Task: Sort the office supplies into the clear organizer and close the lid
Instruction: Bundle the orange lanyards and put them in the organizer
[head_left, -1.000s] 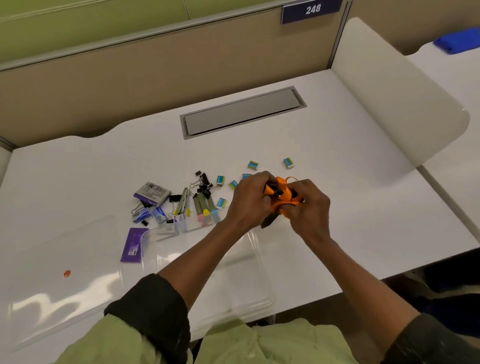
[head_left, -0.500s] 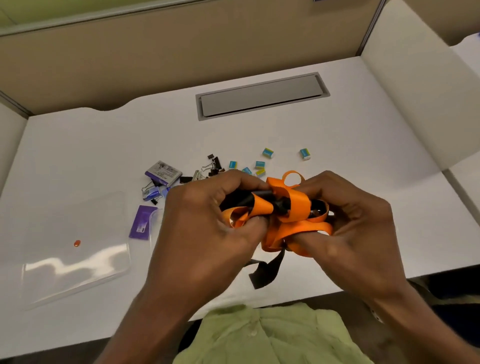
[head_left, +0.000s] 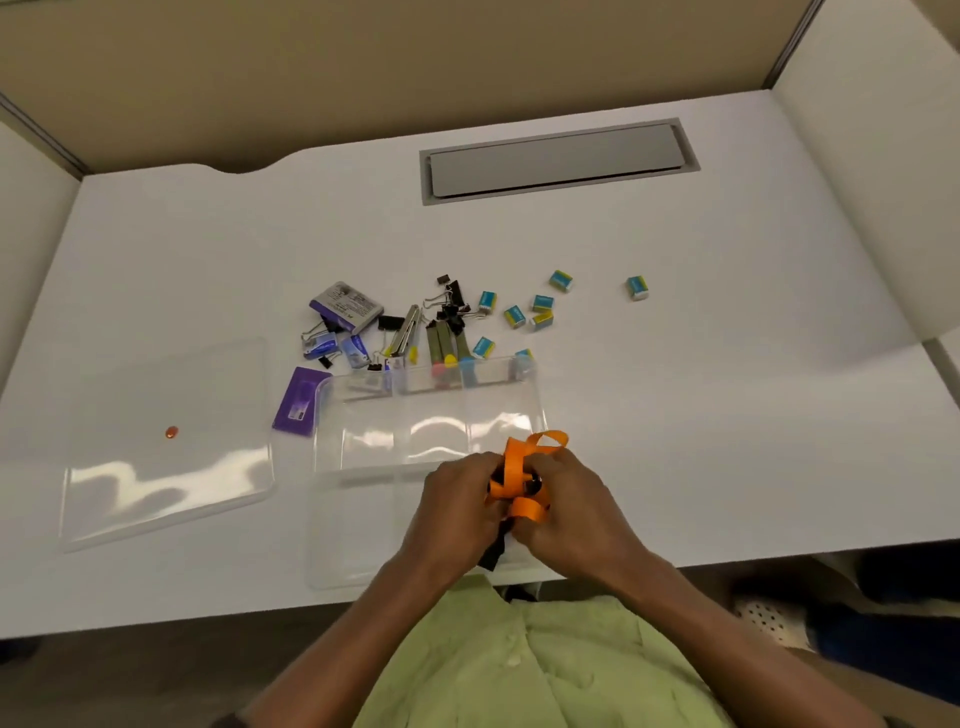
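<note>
Both hands grip a bundled orange strap (head_left: 522, 486) with black parts, held over the near right part of the clear organizer (head_left: 363, 436). My left hand (head_left: 457, 514) holds its left side and my right hand (head_left: 576, 514) its right side. A black tail hangs below the bundle. The organizer's clear lid (head_left: 166, 467), with a small orange dot, lies flat to the left. Beyond the organizer lie black binder clips (head_left: 449, 304), highlighters (head_left: 444, 345), small blue erasers (head_left: 540, 306), a staple box (head_left: 345, 306) and a purple card (head_left: 298, 402).
The white desk (head_left: 701, 415) has a grey cable hatch (head_left: 556, 161) at the back and tan partition walls behind and at both sides. One eraser (head_left: 637, 287) lies apart to the right. My green shirt fills the bottom of the view.
The hands with the orange strap have dropped from close to the camera down to the organizer's near right part. The view has tilted further downward.
</note>
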